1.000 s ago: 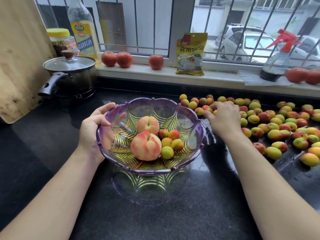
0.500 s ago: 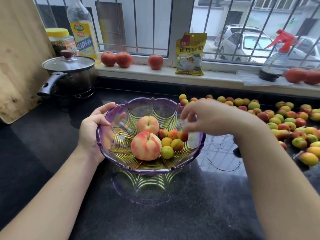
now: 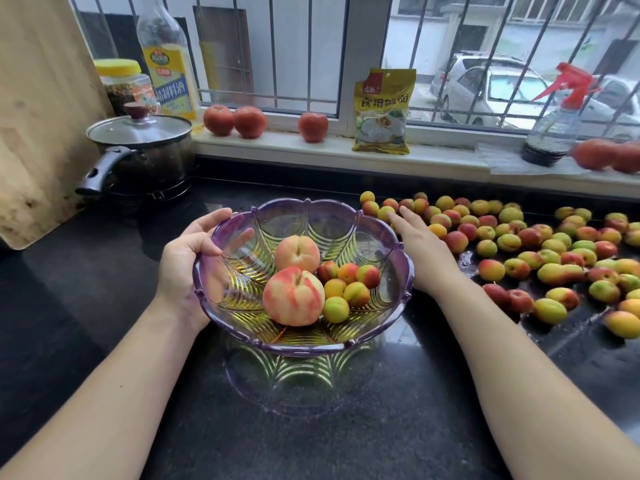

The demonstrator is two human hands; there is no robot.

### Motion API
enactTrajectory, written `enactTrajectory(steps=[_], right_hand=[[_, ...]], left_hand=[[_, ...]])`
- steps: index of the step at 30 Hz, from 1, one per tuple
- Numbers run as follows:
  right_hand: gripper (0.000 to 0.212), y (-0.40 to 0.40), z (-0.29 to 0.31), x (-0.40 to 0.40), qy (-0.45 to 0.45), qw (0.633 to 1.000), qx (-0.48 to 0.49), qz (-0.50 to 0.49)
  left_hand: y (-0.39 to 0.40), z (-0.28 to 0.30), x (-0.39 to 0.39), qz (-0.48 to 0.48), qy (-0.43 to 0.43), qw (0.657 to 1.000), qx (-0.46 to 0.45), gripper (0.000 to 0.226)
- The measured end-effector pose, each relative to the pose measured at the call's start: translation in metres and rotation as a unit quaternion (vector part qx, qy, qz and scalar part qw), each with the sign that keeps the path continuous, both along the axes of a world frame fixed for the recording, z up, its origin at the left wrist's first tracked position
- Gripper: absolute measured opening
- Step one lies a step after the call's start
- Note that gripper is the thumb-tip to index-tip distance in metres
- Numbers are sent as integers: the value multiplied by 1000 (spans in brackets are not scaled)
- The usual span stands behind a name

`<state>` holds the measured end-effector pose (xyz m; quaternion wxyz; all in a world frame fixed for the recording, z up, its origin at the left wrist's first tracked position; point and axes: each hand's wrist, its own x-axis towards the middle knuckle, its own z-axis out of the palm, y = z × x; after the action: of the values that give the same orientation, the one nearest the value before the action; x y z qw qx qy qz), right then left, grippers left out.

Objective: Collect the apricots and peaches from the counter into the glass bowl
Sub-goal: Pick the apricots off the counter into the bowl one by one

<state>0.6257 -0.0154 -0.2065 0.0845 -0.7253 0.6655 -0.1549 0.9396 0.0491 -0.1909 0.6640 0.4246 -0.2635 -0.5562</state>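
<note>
Left hand point(image 3: 188, 265): fingers partly behind wall of glass bowl point(image 3: 398, 268), seen only through tinted glass. Right hand point(image 3: 420, 251): palm side hidden; contact with apricots point(image 3: 519, 244) at desk's point(image 3: 104, 289) far edge not determinable. Tomatoes point(image 3: 606, 154) on sill, right: blurred, cut by frame edge. Cutting board point(image 3: 38, 109), left: cropped. Bottle point(image 3: 168, 60): top cut off. Label print too small to read.

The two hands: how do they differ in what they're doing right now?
The left hand grips the rim of the glass bowl, thumb over the edge; the right hand holds nothing. The left hand's fingers curl; the right hand's stretch flat toward the apricots on the counter. Both hands flank the bowl.
</note>
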Motion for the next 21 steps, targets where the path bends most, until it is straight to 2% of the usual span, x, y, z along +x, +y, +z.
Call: enactTrajectory(steps=[2,5,7,9,11,12,14,16,18,21], right_hand=[[79,-1,-2,2,-5,1000,-21,-6],[62,-1,-2,1,-51,988,-124,-75],[57,-1,-2,-2,-27,989,-115,-91],[46,-2,-4,-2,16,995,-67,-77],[32,-4,-2,-3,0,994,-75,-79],[28,-4,5,-3,-45,991,-94,-87],[26,4,35,-2,-201,968,-125,-83],[29,24,76,4,-323,938,-128,-12],[26,43,104,21,-295,945,-109,88],[20,49,97,50,-82,983,-54,152]], left_hand=[[-1,0,-1,1,6,1000,-2,59],[-1,0,-1,-2,8,1000,-5,58],[-2,0,-1,-1,6,1000,-5,57],[-1,0,-1,-2,4,1000,-7,56],[0,1,-1,-1,2,1000,-5,56],[0,1,-2,-1,4,1000,-5,56],[0,2,-2,-3,10,1000,-4,56],[1,3,-2,-4,12,1000,0,56],[1,3,-2,-5,12,1000,2,56],[1,4,-2,-5,11,1000,8,58]])
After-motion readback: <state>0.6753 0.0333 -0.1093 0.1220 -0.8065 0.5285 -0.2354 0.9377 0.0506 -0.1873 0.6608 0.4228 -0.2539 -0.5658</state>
